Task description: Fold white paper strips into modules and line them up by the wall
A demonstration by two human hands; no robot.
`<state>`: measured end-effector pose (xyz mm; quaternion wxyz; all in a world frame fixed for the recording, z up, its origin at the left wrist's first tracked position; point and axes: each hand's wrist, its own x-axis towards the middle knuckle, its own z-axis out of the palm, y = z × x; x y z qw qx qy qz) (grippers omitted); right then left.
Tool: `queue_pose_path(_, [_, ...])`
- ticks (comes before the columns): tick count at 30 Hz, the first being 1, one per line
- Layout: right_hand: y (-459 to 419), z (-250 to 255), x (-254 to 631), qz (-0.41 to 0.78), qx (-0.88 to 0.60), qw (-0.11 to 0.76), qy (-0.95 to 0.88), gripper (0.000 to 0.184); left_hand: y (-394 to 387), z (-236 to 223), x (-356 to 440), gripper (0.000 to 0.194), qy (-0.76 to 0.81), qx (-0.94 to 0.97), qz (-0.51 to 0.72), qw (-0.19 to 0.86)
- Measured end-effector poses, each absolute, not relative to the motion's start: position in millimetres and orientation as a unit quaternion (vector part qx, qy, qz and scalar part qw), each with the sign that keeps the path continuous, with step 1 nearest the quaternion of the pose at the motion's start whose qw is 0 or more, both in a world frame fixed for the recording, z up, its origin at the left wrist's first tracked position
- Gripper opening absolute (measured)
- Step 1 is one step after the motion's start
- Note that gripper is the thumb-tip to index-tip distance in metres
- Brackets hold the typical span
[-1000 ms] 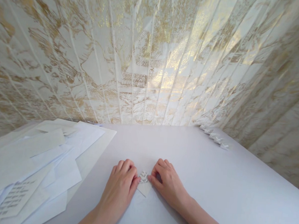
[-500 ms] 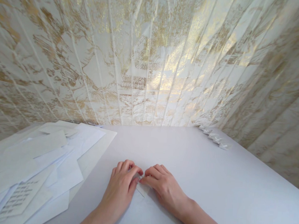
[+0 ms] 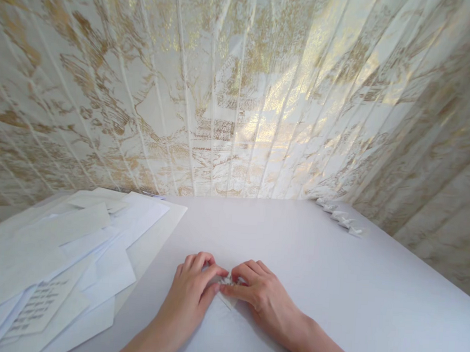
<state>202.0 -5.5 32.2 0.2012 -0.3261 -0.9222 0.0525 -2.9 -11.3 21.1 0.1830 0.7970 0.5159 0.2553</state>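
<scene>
A small folded piece of white paper [image 3: 227, 301] lies on the white table between my hands, with some dark print showing near its top. My left hand [image 3: 193, 285] pinches its left side between thumb and index finger. From the right, my right hand [image 3: 257, 290] presses thumb and fingers on the paper's upper part. Both hands rest low over the table, their fingertips close together. Part of the paper is hidden under the fingers, so its exact folds cannot be made out.
A spread pile of paper sheets [image 3: 80, 256], one with printed lines, covers the table's left side. Several small folded white paper figures [image 3: 344, 221] stand in a row at the back right. A white and gold patterned curtain [image 3: 225, 89] hangs behind the table [image 3: 332, 279].
My right thumb and fingers have spread apart a little, so more of the paper and its print shows between them. The whole view has shifted slightly.
</scene>
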Motion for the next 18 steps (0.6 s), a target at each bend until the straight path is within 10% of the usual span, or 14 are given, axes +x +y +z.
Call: queue_pose_path(18, [3.1,38.5,237.0,0.133,-0.372,0.306,-0.866,0.04,-12.6,22.2,-3.0,0.062,0.422,0.852,0.249,0.184])
